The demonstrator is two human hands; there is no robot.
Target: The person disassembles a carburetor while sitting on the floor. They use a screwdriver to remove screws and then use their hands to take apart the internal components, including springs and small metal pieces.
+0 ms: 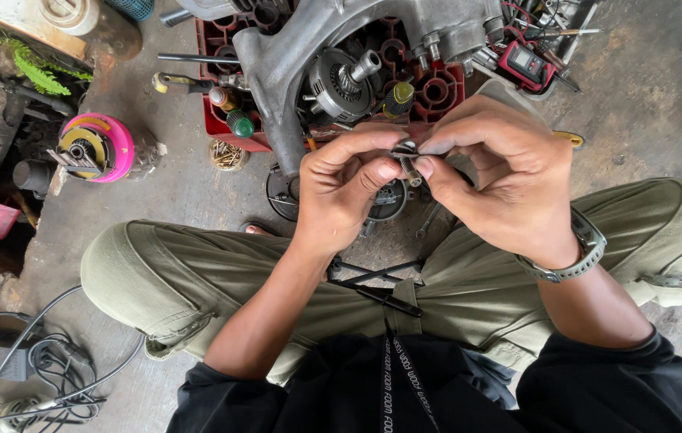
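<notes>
Both hands, left hand [345, 192] and right hand [501, 180], pinch one small metal bolt [409, 167] between fingertips above the knees, just near of the engine casing [333, 48] on the red crate [437, 84].

black sleeves, olive trousers [469, 297], grey wristwatch [581, 255].

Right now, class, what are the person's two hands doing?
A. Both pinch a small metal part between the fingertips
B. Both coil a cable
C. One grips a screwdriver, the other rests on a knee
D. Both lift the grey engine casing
A: the left hand and the right hand meet at the fingertips around a small metal part, held above the lap, clear of the grey engine casing.
</notes>
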